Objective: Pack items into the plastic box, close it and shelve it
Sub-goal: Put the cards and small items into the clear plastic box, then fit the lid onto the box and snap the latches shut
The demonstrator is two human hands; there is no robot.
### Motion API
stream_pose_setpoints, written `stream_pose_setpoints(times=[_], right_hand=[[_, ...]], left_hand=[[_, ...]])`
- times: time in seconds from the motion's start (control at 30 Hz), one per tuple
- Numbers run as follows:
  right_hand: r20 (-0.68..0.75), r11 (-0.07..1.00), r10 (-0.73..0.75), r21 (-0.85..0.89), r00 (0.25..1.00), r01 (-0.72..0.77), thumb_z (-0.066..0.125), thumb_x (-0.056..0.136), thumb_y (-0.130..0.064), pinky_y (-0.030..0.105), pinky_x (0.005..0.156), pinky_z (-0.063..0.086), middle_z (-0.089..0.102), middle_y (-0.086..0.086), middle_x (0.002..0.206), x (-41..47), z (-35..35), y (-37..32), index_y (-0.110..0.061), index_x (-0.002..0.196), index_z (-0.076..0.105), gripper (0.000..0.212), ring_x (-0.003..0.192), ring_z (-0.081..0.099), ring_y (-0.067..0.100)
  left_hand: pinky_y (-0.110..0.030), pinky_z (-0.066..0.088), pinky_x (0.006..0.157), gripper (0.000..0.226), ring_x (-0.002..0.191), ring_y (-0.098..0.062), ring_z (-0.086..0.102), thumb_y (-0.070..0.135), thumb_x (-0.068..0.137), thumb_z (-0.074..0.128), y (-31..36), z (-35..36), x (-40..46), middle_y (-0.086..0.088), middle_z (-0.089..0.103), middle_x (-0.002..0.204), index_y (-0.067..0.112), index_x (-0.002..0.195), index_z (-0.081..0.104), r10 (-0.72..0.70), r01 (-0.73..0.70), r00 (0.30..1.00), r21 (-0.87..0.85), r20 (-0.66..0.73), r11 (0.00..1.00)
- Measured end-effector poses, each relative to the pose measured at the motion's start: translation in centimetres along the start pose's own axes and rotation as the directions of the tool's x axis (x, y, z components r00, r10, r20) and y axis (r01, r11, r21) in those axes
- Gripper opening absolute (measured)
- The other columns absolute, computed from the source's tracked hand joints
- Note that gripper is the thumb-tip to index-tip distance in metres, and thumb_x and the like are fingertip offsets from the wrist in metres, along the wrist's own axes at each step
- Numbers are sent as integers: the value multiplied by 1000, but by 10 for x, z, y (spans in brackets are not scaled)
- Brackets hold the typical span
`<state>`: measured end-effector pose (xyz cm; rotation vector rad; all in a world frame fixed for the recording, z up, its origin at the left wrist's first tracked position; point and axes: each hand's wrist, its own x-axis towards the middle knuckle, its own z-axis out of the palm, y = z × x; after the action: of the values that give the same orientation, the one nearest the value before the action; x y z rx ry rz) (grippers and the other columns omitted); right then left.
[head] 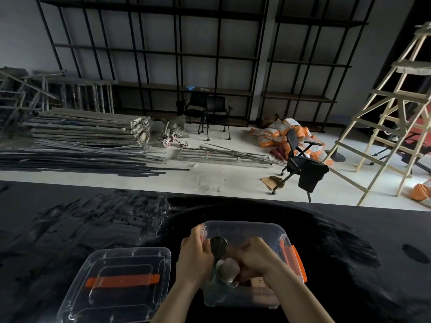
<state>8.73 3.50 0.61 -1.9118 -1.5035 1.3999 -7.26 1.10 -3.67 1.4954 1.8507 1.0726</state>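
A clear plastic box [245, 228] with orange side latches stands open on the black table near me. Its clear lid [116, 283] with an orange handle lies flat to the left. My left hand [194, 257] grips the box's left rim. My right hand [255, 258] is down inside the box, closed over dark items there. A round dark disc [218, 243] and a greyish rounded item [229, 269] show between my hands. What my right fingers hold is hidden.
The black table [70, 229] is wide and dusty. Beyond it stand tall black shelving [163, 66], black chairs [300, 164], stacked metal bars [81, 136], orange sacks [284, 134] and a wooden ladder [396, 108].
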Motion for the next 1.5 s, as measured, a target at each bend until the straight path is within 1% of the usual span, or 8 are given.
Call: stream_pose_setpoints(times=[0.33, 0.5, 0.67, 0.8, 0.9, 1.0, 1.17, 1.5], right_hand=[[-184, 998, 59, 9, 981, -58, 59, 87, -53, 50, 86, 61, 79, 9, 76, 9, 16, -1, -14, 71, 73, 44, 75, 76, 29], [43, 986, 127, 106, 991, -131, 53, 89, -59, 43, 73, 62, 77, 17, 90, 8, 22, -14, -8, 98, 74, 56, 77, 74, 32], [-183, 995, 7, -97, 983, -25, 53, 97, -48, 46, 86, 60, 77, 17, 98, -2, 28, -20, -9, 100, 76, 46, 86, 71, 33], [-539, 898, -439, -281, 719, 338, 63, 93, -28, 34, 68, 54, 74, -5, 81, -30, 40, -32, -26, 89, 72, 11, 75, 68, 18], [-479, 750, -654, -309, 585, 585, 65, 89, -24, 18, 58, 47, 71, -15, 72, -58, 71, -59, -29, 83, 69, 9, 65, 65, 3], [-229, 705, -703, -347, 674, 618, 62, 91, -37, 20, 65, 50, 74, -11, 82, -69, 116, -72, -27, 94, 71, 13, 73, 67, 5], [69, 857, -317, -406, 946, 317, 53, 93, -53, 38, 101, 43, 58, 10, 131, -52, 181, -55, -17, 137, 48, 57, 124, 55, 29], [54, 969, -120, -212, 991, 129, 56, 89, -52, 36, 88, 54, 70, 9, 116, -30, 195, -36, -14, 121, 64, 50, 106, 67, 26]], left_hand=[[-41, 49, 98, 44, 125, -16, 52, 19, 98, 45, 2, 0, 1, 0, 62, 130, 22, 141, 43, -21, 21, 1000, -9, 4, 1000], [-46, 49, 97, 50, 127, -18, 51, 26, 93, 44, 4, -5, -1, 0, 61, 134, 20, 143, 41, -18, 18, 999, -12, 40, 1000], [-48, 49, 96, 53, 125, -25, 54, 36, 94, 42, 7, -9, 1, -7, 62, 131, 15, 143, 41, -11, 14, 997, -39, 71, 999], [-42, 42, 107, 65, 131, -20, 48, 48, 96, 43, 2, -32, -2, -4, 53, 143, 14, 151, 34, 14, -15, 1000, -150, -9, 989], [-25, 49, 89, 50, 110, -5, 61, 37, 96, 48, -24, -73, -2, 6, 66, 121, 15, 140, 49, -31, 6, 981, -129, -189, 992], [-21, 45, 61, 25, 78, -6, 62, 28, 94, 49, -62, -120, -3, 18, 60, 80, 19, 113, 62, -106, 117, 937, 11, -334, 993], [-43, 43, 96, 45, 118, -38, 53, 40, 93, 48, -131, -171, -20, -18, 61, 127, 12, 129, 55, -372, 469, 863, 269, -340, 841], [-43, 43, 96, 69, 122, -38, 53, 57, 86, 53, -149, -180, -45, -17, 61, 129, 12, 138, 48, -493, 580, 788, 177, -368, 795]])
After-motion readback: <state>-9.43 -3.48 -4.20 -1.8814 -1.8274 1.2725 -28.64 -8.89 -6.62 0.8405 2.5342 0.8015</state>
